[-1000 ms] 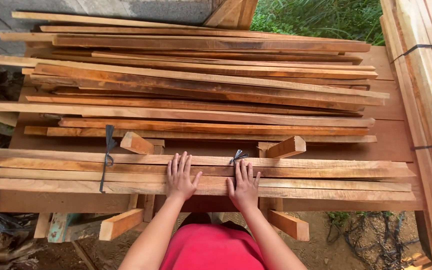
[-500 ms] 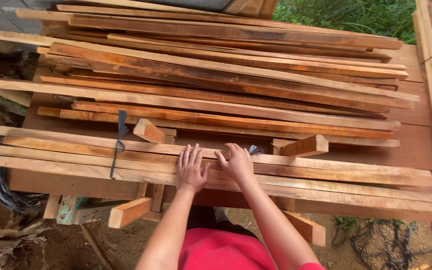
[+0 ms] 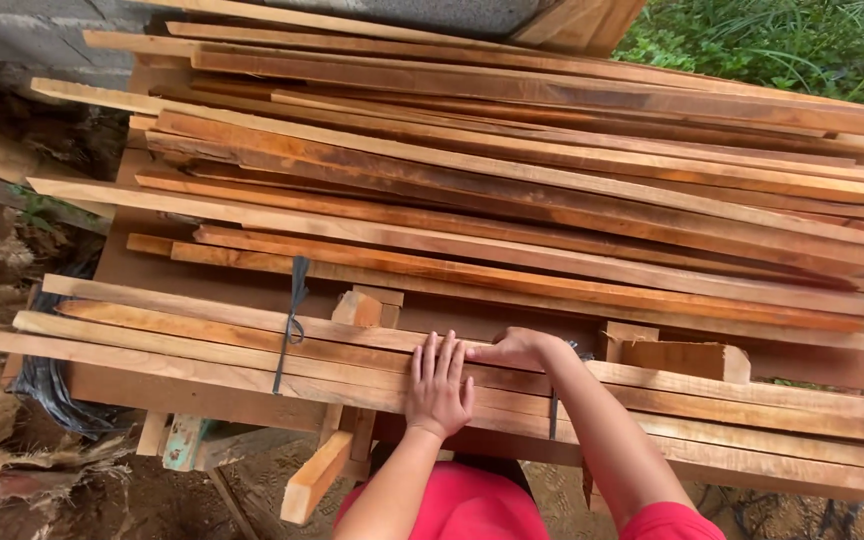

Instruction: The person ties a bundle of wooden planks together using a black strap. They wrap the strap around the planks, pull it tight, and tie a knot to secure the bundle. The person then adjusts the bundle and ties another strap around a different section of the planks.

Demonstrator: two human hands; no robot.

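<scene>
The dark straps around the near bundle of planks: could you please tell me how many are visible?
2: one strap left of the left hand, another strap beside the right hand, partly hidden by the forearm. More may be hidden.

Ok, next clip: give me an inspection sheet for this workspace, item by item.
Surface: brown flat board tabletop, mostly covered.
Job's things: bundle of long pale wooden slats along the near edge, tied with a dark strap.
Clutter: loose pile of reddish wooden planks behind; short wooden blocks.
Grippers: left hand flat on the bundle, fingers spread; right hand resting on it, fingers curled.
Cables: dark netting hanging at left.
Surroundings: green plants, grey wall, bare soil.
</scene>
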